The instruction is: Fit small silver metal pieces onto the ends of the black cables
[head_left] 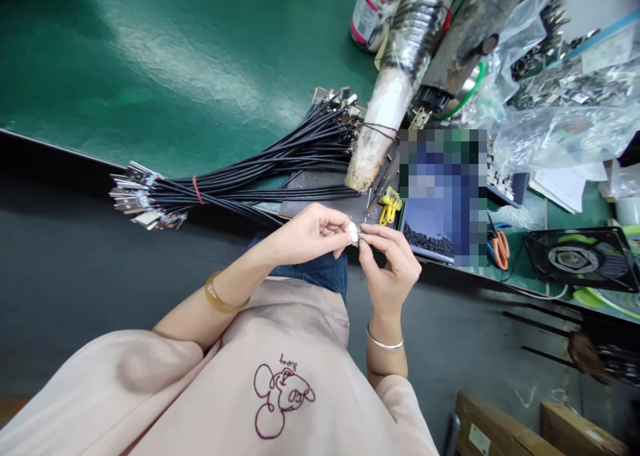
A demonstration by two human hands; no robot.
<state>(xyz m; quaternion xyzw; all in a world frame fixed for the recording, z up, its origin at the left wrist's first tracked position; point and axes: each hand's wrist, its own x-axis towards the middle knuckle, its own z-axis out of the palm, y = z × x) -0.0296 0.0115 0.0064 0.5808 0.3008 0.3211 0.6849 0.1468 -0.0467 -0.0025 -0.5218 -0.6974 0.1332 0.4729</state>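
My left hand [313, 233] and my right hand [390, 259] meet in front of my lap, just off the edge of the green table [165, 63]. Both pinch a small white and metal part [355, 233] between their fingertips. A bundle of black cables [260, 173] with metal connectors at both ends lies on the table edge just beyond my left hand, tied by a red band. A yellow clip [389, 206] lies close behind my fingers.
A foil-wrapped tube [400, 76] slants down to the table beyond my hands. Clear bags of metal parts [560, 103], a tin [373, 9], orange scissors [497, 246] and a small black fan [580, 259] crowd the right. Cardboard boxes [500, 429] sit on the floor.
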